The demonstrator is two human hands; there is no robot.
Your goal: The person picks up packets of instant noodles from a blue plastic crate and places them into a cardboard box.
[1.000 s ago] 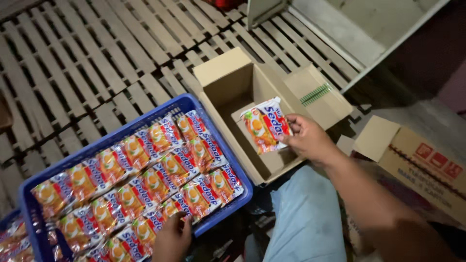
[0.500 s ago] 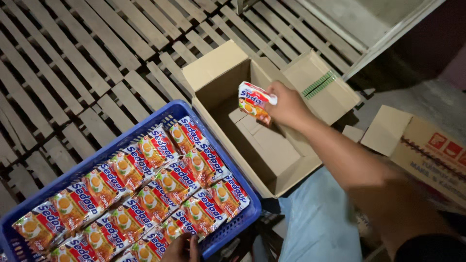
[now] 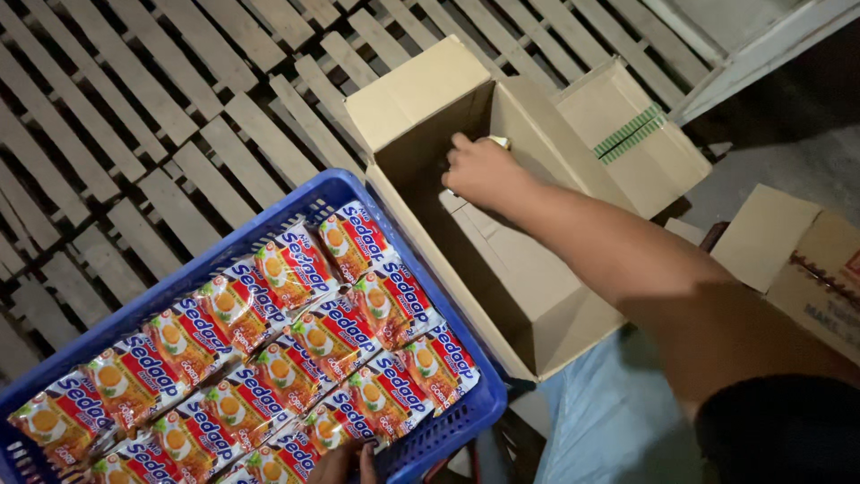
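left hand (image 3: 348, 463): lowest edge of the view, fingertips resting on the near packets in the crate; only the knuckles show, so whether it grips anything cannot be told.
noodle packets (image 3: 296, 336): flat foil pouches in orange, red and blue, laid in overlapping rows that fill the crate (the left rows run out of view).
blue crate (image 3: 452, 426): plastic, lattice walls, just beside the left wall of the carton, set at an angle across the slats.
right hand (image 3: 484, 170): reached down into the open carton, fingers curled around a packet; the arm crosses the carton's right rim.
held packet (image 3: 498, 141): inside the carton near its far wall, almost wholly covered by the hand; only a pale corner shows past the knuckles.
handling, judged: light, thin and crinkly, with a brittle block inside that would crack under a hard squeeze; slick film, so hold across the short edges or pinch the sealed end (not the middle).
cardboard carton (image 3: 421, 85): flaps folded outward, floor bare where visible.
second carton (image 3: 806, 260): at right, well apart, flap up.
wooden slats (image 3: 134, 116): pallet floor beyond and to the left.
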